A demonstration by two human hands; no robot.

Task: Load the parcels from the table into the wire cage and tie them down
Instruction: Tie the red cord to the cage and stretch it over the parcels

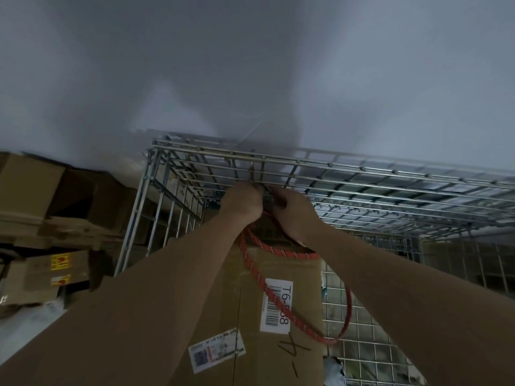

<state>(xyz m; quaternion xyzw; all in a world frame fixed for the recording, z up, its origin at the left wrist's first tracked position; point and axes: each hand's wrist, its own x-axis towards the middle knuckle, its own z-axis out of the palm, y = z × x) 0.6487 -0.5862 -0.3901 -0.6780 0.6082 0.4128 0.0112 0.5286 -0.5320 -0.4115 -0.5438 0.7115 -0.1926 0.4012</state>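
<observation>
Reaching up with both arms to the far wall of the wire cage (pixel 362 185). Meeting close together at the wires there, the left hand (pixel 245 200) and the right hand (pixel 292 215), almost touching. Curling the left grip tight against the cage wires; hard to tell just what it is clenching, since the fingers are hidden behind the back of the hand. Grasping the red rope (pixel 259 277) with the right grip, fingers bent round it where it comes up to the wires. Hanging down from the hands in a long loose loop, that rope, speckled with white, lying across the top of the big box (pixel 250 316) and swinging out past its right edge in front of the cage mesh. Sitting inside the cage, right under the arms, the brown cardboard box, with a white barcode sticker (pixel 276 309) reading T6 on top, a second paper label (pixel 216 351) near the front, and pen marks beside it. Covering part of the sticker's writing, the rope. Blocking much of the box from sight, the two forearms. Standing outside the cage on the left, stacked cardboard boxes (pixel 41 207), some with yellow and red warning stickers (pixel 60 261). Rising behind it all, a plain grey wall (pixel 250 65).
</observation>
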